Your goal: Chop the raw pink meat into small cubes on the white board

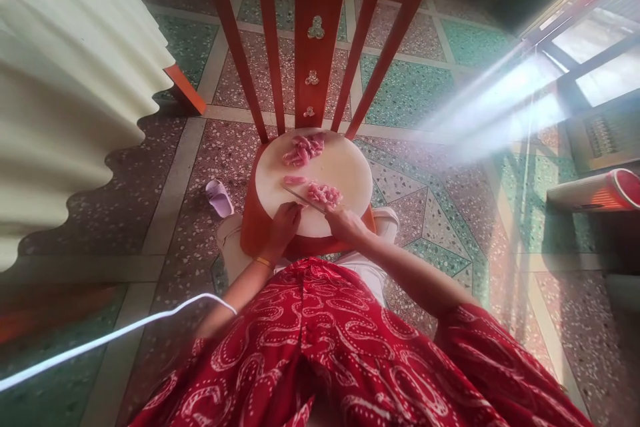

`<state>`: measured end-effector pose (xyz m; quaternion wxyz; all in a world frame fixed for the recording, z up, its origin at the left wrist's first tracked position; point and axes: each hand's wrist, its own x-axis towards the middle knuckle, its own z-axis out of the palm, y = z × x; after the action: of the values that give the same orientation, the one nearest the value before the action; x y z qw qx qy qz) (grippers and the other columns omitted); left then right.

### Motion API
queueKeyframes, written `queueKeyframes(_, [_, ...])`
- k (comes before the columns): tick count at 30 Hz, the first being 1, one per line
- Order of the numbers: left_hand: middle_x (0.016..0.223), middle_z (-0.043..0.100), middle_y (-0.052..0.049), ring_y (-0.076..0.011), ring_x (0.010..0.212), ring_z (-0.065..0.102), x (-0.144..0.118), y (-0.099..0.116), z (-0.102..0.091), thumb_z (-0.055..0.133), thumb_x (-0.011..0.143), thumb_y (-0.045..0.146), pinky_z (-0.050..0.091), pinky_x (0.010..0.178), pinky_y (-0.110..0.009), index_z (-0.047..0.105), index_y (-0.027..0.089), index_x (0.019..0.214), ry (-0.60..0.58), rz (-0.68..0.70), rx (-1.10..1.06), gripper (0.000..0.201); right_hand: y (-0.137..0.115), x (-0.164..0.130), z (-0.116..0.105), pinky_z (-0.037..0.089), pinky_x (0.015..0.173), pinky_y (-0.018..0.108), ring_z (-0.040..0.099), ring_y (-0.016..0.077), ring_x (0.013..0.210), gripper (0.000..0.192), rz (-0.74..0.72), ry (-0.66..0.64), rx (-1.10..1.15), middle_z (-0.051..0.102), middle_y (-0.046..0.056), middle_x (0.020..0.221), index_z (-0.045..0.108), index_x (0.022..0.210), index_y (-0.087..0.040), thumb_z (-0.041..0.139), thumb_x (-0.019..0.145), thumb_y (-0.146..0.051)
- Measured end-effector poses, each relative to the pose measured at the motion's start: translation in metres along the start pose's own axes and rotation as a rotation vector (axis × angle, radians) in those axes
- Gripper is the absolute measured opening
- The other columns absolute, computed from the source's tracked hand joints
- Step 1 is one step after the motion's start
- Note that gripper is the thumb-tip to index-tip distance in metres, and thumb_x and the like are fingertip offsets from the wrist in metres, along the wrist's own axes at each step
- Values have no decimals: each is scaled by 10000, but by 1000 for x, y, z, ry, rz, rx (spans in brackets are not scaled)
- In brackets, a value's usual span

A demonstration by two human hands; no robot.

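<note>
Gripping a knife [301, 198] in the right hand [345, 221], left hand [285, 223] fingers curled on round board [345, 167], raw meat [325, 194] under the blade

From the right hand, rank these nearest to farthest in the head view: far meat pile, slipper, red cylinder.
1. Far meat pile, on the board's far side, up-left of the right hand.
2. Slipper, on the floor, left.
3. Red cylinder, far right.

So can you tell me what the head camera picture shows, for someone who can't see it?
A person cuts pink meat on a round white cutting board set on a wooden chair: the left hand holds a knife, the right hand steadies the meat. More cut pieces lie further back.
</note>
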<state>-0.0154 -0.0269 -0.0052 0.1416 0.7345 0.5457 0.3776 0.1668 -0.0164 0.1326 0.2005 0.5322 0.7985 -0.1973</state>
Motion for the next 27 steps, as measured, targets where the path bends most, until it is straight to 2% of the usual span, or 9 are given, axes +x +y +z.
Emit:
queueKeyframes(3, [1004,622,-68,-201,965,555,0,2,-3,457,879,176,491,858,-371,609,200,1047,-21,2,-11,228,0,0,4,478,704,303,651,226,852,323,19,-30,-27,664,131,918,466,1199,-162,326,908,-163])
queueKeyframes(5, [1018,623,-65,-202,980,551,0,1,-4,460,877,178,485,870,-377,610,201,1047,-32,7,-28,228,2,3,7,475,716,300,647,223,869,351,46,-63,-41,663,125,933,443,1229,-170,335,896,-139])
queueKeyframes(7, [1032,623,-65,-205,994,551,-1,-1,-3,459,879,183,481,881,-382,613,198,1043,-43,12,-40,226,0,11,9,471,732,302,641,220,889,437,52,-92,-27,655,130,981,364,1317,-172,347,882,-125])
queueKeyframes(10, [1028,627,-67,-208,1001,553,-1,-2,0,462,880,189,475,892,-386,615,198,1035,-37,16,-18,218,-16,35,6,457,786,324,613,223,962,535,-6,-44,22,594,163,1149,235,1410,-178,334,886,-133])
queueKeyframes(13, [993,631,-75,-211,976,561,1,-1,1,461,873,177,481,875,-380,621,192,1015,-12,25,26,214,-34,57,-1,452,807,352,592,243,991,445,-59,8,31,569,181,1181,351,1346,-163,285,906,-151])
queueKeyframes(15, [985,628,-78,-211,964,561,2,0,0,455,872,172,485,862,-374,622,188,1009,-11,37,32,217,-36,61,-2,457,792,354,592,249,983,423,-80,13,22,574,185,1169,388,1313,-154,276,906,-147])
queueKeyframes(19, [1005,608,-77,-208,975,545,1,0,-3,463,883,215,476,875,-373,622,185,1006,-10,39,9,204,-7,37,2,455,782,338,607,233,962,536,-51,-13,2,552,176,1224,238,1411,-181,313,884,-116])
queueKeyframes(23, [979,594,-77,-201,949,541,-1,-2,-1,440,898,223,475,864,-366,618,186,1010,-4,22,10,213,19,7,5,462,717,288,640,223,876,394,56,-23,6,657,131,986,416,1280,-170,323,900,-131])
queueKeyframes(27, [977,603,-84,-204,950,542,-2,-1,1,440,899,213,482,851,-363,599,179,1024,6,-2,20,205,7,-4,3,466,666,263,650,205,816,346,17,-6,8,668,102,905,426,1251,-189,359,912,-188])
